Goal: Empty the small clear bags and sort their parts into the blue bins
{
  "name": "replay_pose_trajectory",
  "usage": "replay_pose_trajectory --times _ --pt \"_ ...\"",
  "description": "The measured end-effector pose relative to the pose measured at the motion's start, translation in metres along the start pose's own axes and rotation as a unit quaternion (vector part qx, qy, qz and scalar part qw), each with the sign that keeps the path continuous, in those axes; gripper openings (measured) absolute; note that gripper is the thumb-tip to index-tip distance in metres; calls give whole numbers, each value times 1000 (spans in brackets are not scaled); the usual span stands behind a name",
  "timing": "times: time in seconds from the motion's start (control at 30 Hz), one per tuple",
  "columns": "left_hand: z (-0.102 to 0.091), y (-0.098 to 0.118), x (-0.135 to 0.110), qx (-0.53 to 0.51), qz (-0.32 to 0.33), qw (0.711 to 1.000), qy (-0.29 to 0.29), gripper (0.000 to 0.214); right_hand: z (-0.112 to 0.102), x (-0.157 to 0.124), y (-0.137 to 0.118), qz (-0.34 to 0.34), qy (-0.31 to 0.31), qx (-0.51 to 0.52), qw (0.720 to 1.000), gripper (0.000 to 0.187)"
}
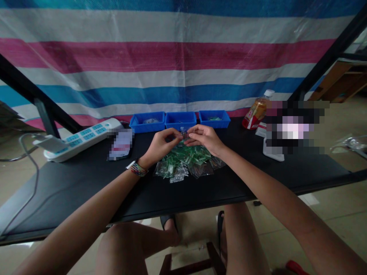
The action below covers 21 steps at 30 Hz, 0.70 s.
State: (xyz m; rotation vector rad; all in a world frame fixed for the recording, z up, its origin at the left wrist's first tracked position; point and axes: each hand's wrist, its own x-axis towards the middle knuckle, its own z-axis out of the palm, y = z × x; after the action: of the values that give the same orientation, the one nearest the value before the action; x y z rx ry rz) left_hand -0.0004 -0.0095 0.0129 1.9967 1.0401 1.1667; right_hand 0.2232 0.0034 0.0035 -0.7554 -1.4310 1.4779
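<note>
Above a pile of small green-tinted plastic packets [190, 156], my left hand [164, 143] and my right hand [205, 138] face each other with fingertips nearly meeting. Both are closed in a pinch. Between them is a small clear plastic bag [183, 133], partly hidden by the fingers; its contents are too small to make out. Several clear bags [178, 173] lie along the pile's near edge. Just beyond my hands stands the middle blue bin [180, 121].
A left blue bin [147, 123] and right blue bin [215, 121] flank the middle one before a striped sheet [183, 57]. On the black table [172, 200], a power strip [86, 139] and phone [122, 143] lie left. A drink bottle [256, 110] and white object [273, 152] are right.
</note>
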Motion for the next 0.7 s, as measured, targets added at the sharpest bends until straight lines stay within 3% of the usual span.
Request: replay_pose_trajectory --times 0.27,0.37,0.5,0.6,0.7 --pt "1 -3 -1 21 0 1000 -19 38 -1 2 1 -47 20 -136 989 26" --pt "1 1 -1 23 -26 999 -30 57 -1 0 -2 -113 35 -184 976 22" --pt "3 3 -1 -69 -76 994 -35 66 1 -4 -5 -209 45 -249 945 18" --pt "4 3 -1 -115 -88 989 -15 63 1 -5 -5 -200 34 -272 941 20" --pt "4 4 0 -123 -84 989 -15 46 2 -5 -4 -164 28 -272 948 23"
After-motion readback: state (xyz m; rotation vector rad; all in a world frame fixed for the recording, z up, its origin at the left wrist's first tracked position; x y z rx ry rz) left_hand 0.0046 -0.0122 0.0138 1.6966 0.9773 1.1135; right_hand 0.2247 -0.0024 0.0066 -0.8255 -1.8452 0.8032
